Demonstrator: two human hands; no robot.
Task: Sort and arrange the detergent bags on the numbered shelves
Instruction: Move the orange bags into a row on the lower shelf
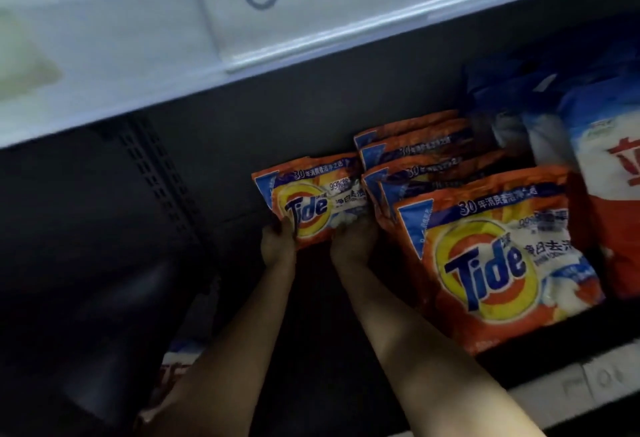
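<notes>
Tide detergent bag [311, 202] held upright at the back of the dark shelf [114, 214], just left of the Tide row [491, 246]. My left hand [277, 246] and right hand [353, 242] each curl around a bottom corner, gripping it. Step in hand: placing. Next move, I judge: set it down flush against the row, then release. Blue-white bags [599, 173] stand toward the shelf's right end.
</notes>
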